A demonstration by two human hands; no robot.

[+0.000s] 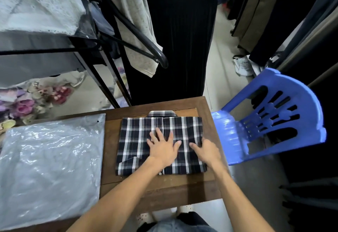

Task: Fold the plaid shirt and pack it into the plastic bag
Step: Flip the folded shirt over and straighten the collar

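Lying flat well to the left of both hands, the plastic bag [49, 160] is covering the left part of the wooden table [161, 191] and is looking crinkled, with its mouth not clearly readable from this view. Moving rightward, the plaid shirt [139, 140] is sitting as a neat folded rectangle on the table, its collar pointing away from the person, beyond the fingertips. The left hand [162, 149] is pressing palm-down on the middle of the shirt, fingers spread wide and flat, gripping nothing. Just beside it, the right hand [206, 152] is resting on the shirt's right portion with fingers loosely extended toward the left hand; whether its fingers are curling around the right edge cannot be told. Farther right, a blue plastic chair [270, 116] is standing next to the table, well apart from the fingers. Judging from this, the person is smoothing the finished fold, and packing is not yet begun. To do this well, the palms should be sweeping outward from the centre toward the edges, pushing air and creases out while keeping the layers aligned, so the bundle is staying compact enough to slide into the bag without unfolding.
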